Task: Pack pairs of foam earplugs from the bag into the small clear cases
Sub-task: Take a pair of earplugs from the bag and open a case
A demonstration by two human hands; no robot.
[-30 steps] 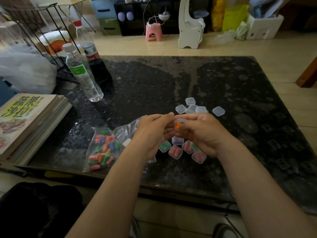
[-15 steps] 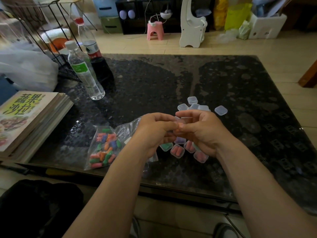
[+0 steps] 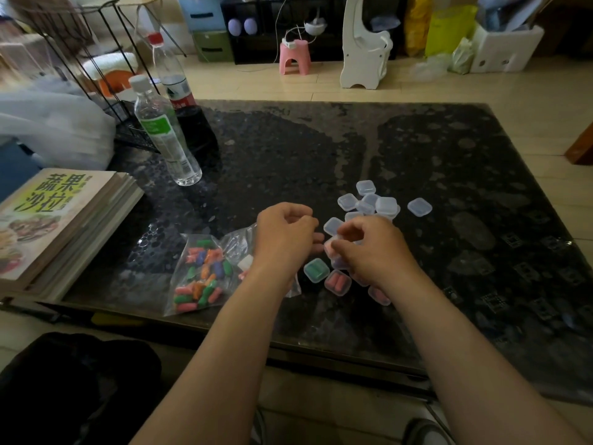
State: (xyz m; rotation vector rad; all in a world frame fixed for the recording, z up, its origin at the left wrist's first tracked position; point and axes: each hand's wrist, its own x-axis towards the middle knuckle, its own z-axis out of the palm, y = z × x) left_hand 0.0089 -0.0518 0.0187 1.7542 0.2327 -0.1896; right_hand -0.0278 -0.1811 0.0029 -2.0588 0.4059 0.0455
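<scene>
**pluggy:** ok so where's the case at right now?

**deskcam:** the right hand (image 3: 375, 252) has it. Its fingers are curled round a small clear case (image 3: 331, 246) with something pinkish inside, low over the table (image 3: 465, 149). The left hand (image 3: 284, 239) sits just beside those fingertips with its fingers curled in too, but honestly I can't tell if it's pinching anything.

**pluggy:** and the rest of the stuff?

**deskcam:** the bag of earplugs (image 3: 202, 274) lies just left of the left wrist, its clear end running under that forearm. Right below the right fingers sit a green-filled case (image 3: 316, 270) and a pink-filled case (image 3: 337, 282). The empty cases (image 3: 373, 200) are heaped just beyond the right knuckles, with one stray case (image 3: 419, 207) off to their right.
</scene>
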